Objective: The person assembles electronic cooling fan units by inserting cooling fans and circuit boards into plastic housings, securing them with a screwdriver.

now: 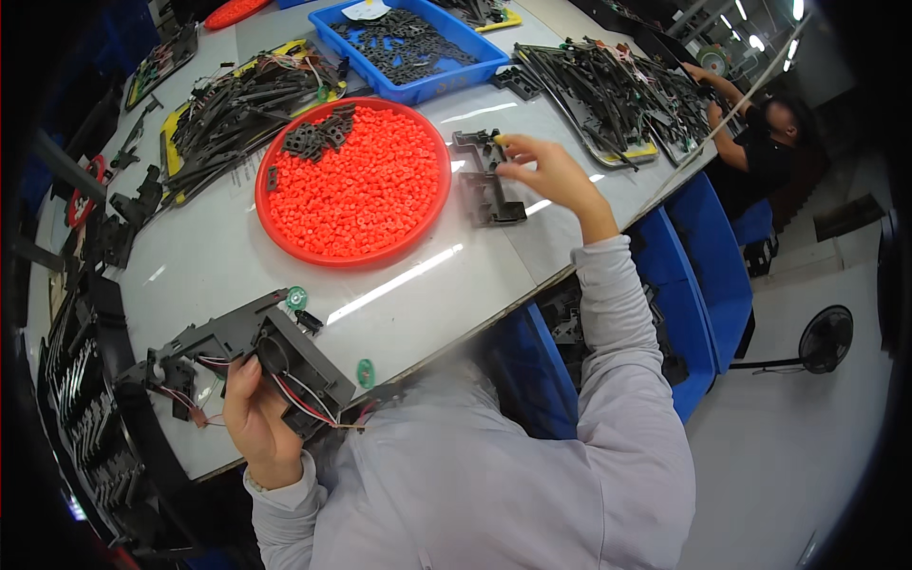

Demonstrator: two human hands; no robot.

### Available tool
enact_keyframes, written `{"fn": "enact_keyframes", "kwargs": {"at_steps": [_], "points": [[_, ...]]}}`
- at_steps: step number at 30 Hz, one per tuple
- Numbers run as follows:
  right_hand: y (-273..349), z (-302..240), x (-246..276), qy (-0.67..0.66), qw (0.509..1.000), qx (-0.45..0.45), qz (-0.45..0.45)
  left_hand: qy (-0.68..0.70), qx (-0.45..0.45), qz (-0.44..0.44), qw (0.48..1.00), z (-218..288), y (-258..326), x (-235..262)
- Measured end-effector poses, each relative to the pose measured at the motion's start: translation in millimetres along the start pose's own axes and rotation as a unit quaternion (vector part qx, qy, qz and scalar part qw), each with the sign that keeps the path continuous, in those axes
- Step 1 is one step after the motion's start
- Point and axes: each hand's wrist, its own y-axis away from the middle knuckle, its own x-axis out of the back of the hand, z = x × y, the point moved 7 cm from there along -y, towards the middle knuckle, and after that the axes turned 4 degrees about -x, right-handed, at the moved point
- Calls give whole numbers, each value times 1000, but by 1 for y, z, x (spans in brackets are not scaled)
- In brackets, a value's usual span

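My left hand (255,413) grips a black plastic assembly with thin red and white wires (249,351) at the near edge of the grey table (218,256). Far out to the right, my right hand (546,171) pinches the top of a black plastic frame part (484,180) lying on the table with a similar part beside it. Between the two hands stands a round red tray (275,218) full of small red plastic pieces, with a few black parts (318,135) on its far side. Two small green discs (296,297) lie near the assembly.
A blue bin (432,85) of black parts and yellow trays (176,128) of long black pieces stand at the back. More black parts pile at the left edge (95,418). Blue crates (698,275) sit under the table's right side. Another person (760,142) works at the far right; a floor fan (825,338) stands there.
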Motion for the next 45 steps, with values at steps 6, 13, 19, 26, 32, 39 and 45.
{"fn": "enact_keyframes", "kwargs": {"at_steps": [6, 13, 19, 26, 32, 39, 45], "points": [[-108, 83, 35, 175, 966, -4, 189, 119, 42, -12, 992, -11, 8, -9], [-135, 131, 29, 322, 907, -149, 228, 170, 76, 22, 982, -13, 20, -2], [-104, 128, 67, 106, 952, -32, 287, 153, 101, 31, 983, -20, 10, -3], [-27, 133, 56, -88, 969, -233, 13, 89, 99, 4, 991, -25, 2, -14], [-8, 110, 19, 147, 968, -177, -102, 100, 104, -16, 989, -28, 6, -3], [30, 78, 35, 291, 935, -165, 119, 111, 71, -36, 991, -25, 7, -5], [38, 48, 16, 217, 971, -46, 86, 118, 90, -74, 986, -31, 8, -9]]}}
